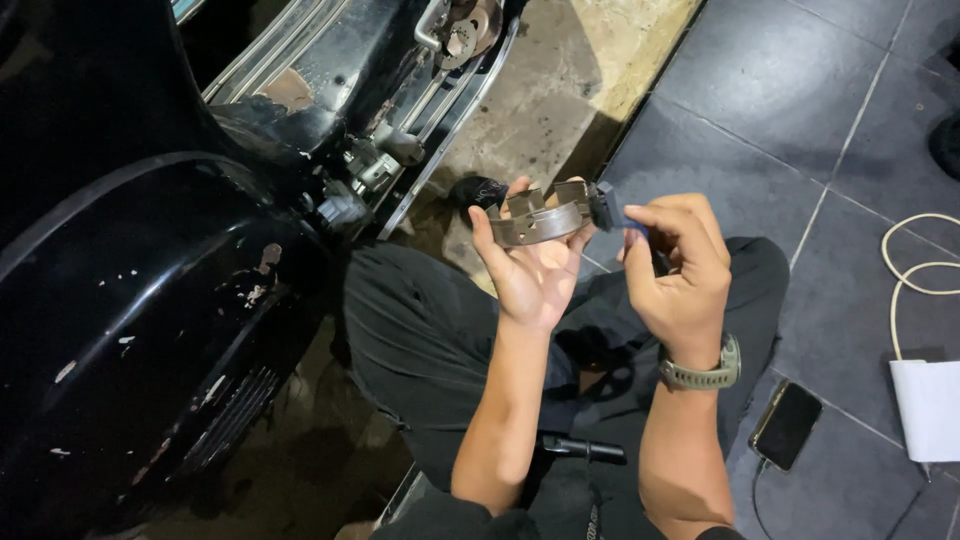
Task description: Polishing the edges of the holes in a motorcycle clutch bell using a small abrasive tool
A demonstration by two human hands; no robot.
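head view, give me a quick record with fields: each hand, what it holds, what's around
left hand: left hand, palm up, cradles a curved grey metal brake shoe
right hand: right hand pinches a small dark blue piece against the shoe's end; green-grey wristwatch on that wrist
posture: person squats in black trousers
at left: scuffed black scooter body
floor: dark grey tiles
at right: black phone, white cable, white paper sheet
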